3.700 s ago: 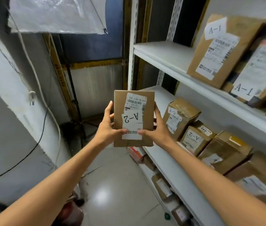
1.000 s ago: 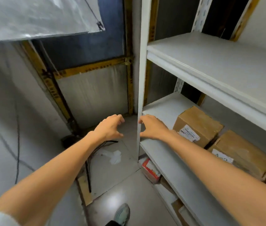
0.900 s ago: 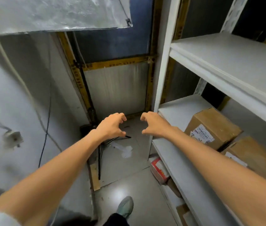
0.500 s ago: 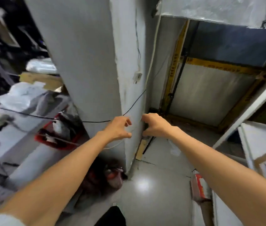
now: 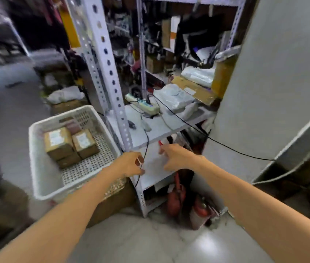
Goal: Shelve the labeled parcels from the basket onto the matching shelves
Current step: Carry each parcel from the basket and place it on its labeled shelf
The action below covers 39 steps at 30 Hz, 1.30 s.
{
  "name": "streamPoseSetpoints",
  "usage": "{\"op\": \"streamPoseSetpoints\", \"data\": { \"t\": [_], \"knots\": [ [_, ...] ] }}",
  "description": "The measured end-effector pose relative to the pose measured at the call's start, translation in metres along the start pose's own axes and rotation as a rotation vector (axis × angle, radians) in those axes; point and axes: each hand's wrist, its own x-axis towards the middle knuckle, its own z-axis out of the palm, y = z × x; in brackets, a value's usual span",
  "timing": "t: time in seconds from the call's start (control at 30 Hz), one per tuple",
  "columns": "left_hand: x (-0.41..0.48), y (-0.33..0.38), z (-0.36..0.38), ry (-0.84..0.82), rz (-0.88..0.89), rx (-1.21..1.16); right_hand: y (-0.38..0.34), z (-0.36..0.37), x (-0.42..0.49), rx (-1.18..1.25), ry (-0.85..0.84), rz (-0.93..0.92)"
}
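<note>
A white plastic basket (image 5: 36, 164) stands at the lower left on a brown carton. Inside it lie brown cardboard parcels with white labels: one on the left (image 5: 58, 142), one on the right (image 5: 84, 143), and more parcels partly hidden behind and beneath them. My left hand (image 5: 131, 165) hovers just right of the basket's near corner, fingers loosely curled and holding nothing. My right hand (image 5: 175, 157) floats beside it, relaxed and holding nothing. Both arms reach forward. The view is blurred.
A white perforated rack post (image 5: 103, 69) rises behind the basket. Its low shelf (image 5: 161, 128) carries a power strip (image 5: 144, 104), plastic bags and black cables. Red fire extinguishers (image 5: 177, 194) stand below. A grey pillar (image 5: 264, 92) fills the right. Cluttered shelving lines the back.
The A-2 parcel I held has left my hands. My view has swung left from the parcel shelves, past the pillar, to the basket. Both hands stay out in front, holding nothing.
</note>
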Motion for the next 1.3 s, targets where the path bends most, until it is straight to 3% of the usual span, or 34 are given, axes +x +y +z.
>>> {"op": "streamPoseSetpoints", "data": {
  "t": [0.2, 0.5, 0.83, 1.1, 1.3],
  "knots": [
    [-0.055, -0.124, -0.032, 0.065, -0.225, -0.138, -0.108, 0.022, 0.077, -0.026, -0.117, -0.146],
    [-0.092, -0.259, -0.063, 0.204, -0.384, -0.287, -0.212, 0.062, 0.179, -0.151, -0.212, -0.245],
    [-0.041, -0.360, -0.097, 0.273, -0.531, -0.408, -0.247, 0.055, 0.319, -0.156, -0.286, -0.259],
    [0.027, -0.427, -0.147, 0.219, -0.626, -0.398, -0.257, 0.051, 0.439, -0.159, -0.380, -0.203],
    [0.067, -0.456, -0.140, 0.142, -0.658, -0.431, -0.250, 0.066, 0.491, -0.191, -0.447, -0.170]
  ]
}}
